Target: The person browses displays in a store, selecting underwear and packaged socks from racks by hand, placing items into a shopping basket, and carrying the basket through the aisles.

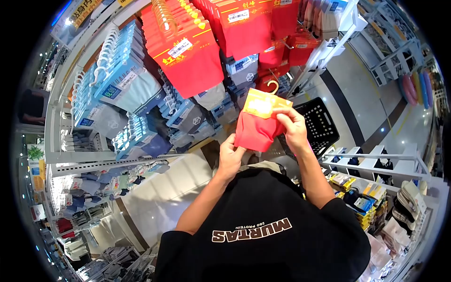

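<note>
A folded red garment (pixel 256 133) hangs from an orange header card with a small cream hook (pixel 272 87). My left hand (pixel 230 157) is closed on the garment's lower left corner, thumb in front. At the upper right, my right hand (pixel 292 126) pinches the card and garment between thumb and fingers. Bright glare washes out the print on the card. Just beyond my hands hang similar red garments (pixel 199 75) with price labels. Below and behind my right hand is a black shopping basket (pixel 324 123), partly hidden by the hand and arm.
White racks hold rows of blue-carded grey garments (pixel 129 87) on the left. At the lower right, shelves carry yellow packs (pixel 342 181) and folded socks or similar cloth items (pixel 397 235). An aisle floor (pixel 338 77) runs past on the right, with colourful rings (pixel 416 88) beyond.
</note>
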Tool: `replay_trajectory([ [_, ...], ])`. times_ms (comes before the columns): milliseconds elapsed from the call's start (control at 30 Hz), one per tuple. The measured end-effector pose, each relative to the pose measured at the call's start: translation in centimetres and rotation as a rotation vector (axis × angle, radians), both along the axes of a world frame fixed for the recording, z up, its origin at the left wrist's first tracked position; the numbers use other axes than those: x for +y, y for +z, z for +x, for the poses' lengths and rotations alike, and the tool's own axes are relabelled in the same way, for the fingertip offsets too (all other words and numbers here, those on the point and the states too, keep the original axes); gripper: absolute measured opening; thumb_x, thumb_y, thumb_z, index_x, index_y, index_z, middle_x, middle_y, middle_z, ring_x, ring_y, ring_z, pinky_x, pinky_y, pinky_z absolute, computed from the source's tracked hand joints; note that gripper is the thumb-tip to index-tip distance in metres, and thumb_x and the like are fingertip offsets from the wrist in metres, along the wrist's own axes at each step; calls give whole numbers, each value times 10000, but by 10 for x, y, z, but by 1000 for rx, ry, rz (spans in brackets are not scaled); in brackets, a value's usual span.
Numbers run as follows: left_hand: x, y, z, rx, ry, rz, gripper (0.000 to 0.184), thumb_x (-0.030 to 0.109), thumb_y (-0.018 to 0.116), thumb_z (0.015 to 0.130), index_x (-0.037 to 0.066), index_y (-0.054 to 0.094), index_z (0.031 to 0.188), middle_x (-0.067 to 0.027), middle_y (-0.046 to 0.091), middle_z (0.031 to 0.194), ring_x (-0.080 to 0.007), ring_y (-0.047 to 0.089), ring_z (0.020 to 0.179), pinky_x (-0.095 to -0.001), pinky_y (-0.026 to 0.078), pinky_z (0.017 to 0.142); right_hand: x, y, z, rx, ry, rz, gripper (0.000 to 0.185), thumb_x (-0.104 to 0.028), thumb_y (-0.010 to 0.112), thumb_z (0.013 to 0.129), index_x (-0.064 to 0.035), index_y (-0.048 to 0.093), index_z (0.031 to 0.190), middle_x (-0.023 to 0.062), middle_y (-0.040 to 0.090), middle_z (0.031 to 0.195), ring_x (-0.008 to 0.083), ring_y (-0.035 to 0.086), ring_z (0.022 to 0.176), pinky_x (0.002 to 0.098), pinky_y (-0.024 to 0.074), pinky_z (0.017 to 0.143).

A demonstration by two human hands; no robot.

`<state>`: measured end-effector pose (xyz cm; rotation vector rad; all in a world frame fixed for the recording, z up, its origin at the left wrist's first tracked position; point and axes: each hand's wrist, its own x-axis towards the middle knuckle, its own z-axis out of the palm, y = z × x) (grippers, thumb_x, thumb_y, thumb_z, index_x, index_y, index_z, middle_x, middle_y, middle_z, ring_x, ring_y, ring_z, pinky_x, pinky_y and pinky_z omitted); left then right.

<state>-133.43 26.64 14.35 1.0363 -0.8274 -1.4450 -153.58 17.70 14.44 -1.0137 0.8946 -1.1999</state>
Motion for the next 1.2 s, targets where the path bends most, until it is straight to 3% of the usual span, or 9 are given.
replay_trajectory([
  [67, -3, 8, -2, -23, 45, -18, 192, 149, 648, 995, -6, 634, 1108, -46, 707, 993, -104, 658, 859, -272, 534, 789, 12, 4, 2, 108, 87, 151, 146, -60, 643, 940, 12, 713, 1046, 82, 679, 1044, 133, 625, 964, 287, 498, 884],
  [133, -6, 3, -4, -77, 83, -29, 210, 162, 655, 993, -12, 641, 1108, -45, 706, 981, -97, 647, 848, -268, 527, 776, 20, 9, 16, 267, 132, -250, 237, -125, 739, 891, 4, 712, 1088, 125, 643, 1170, 205, 612, 1104, 322, 485, 956],
  [267, -8, 0, -5, -146, 118, -9, 238, 186, 663, 990, -22, 651, 1106, -42, 704, 951, -86, 626, 826, -257, 513, 751, 37, 13, 34, 338, 230, -321, 458, -174, 860, 783, 14, 679, 1160, 149, 564, 1274, 261, 570, 1195, 367, 451, 1034],
  [433, -5, 0, 1, -62, 34, 0, 248, 219, 617, 1016, -18, 653, 1080, -44, 701, 931, -96, 635, 797, -265, 526, 732, 29, -2, 38, 243, 85, -170, 179, -47, 638, 941, 85, 688, 1052, 120, 642, 1133, 185, 632, 1042, 295, 501, 873],
  [567, 2, 4, 0, -17, 62, 7, 258, 227, 595, 1028, -17, 653, 1090, -63, 706, 946, -114, 649, 804, -269, 527, 741, 23, -7, 34, -202, -18, 284, 324, -252, 495, 1074, 14, 652, 1171, 71, 716, 1044, 122, 678, 880, 268, 546, 801],
  [900, 2, -5, -2, -52, 92, 4, 227, 191, 634, 1007, -16, 657, 1097, -48, 707, 948, -101, 633, 788, -257, 509, 734, 20, -11, 34, -46, 12, 168, 288, -190, 488, 1065, 31, 672, 1071, 42, 688, 1009, 111, 658, 844, 246, 525, 790],
  [967, -3, -4, -5, -63, 116, 1, 220, 191, 627, 1013, -14, 655, 1090, -37, 704, 971, -85, 630, 831, -246, 507, 766, 25, -4, 31, 153, 120, 20, 215, -168, 655, 967, 34, 691, 1031, 76, 615, 1112, 153, 637, 902, 283, 509, 830],
  [1067, -6, -16, -4, -56, 97, 57, 230, 205, 604, 1027, -12, 645, 1095, -49, 703, 1008, -84, 642, 866, -241, 513, 800, 28, 9, 34, 402, 277, -354, 405, -193, 850, 800, 28, 688, 1098, 138, 552, 1188, 240, 604, 1076, 339, 503, 914],
  [1200, -8, -13, -6, 49, 85, 71, 229, 213, 591, 1029, 0, 626, 1107, -69, 704, 997, -116, 669, 874, -266, 538, 793, 27, 3, 34, 432, 254, -349, 488, -209, 870, 765, 39, 673, 1137, 168, 566, 1176, 264, 612, 1066, 352, 516, 892],
])
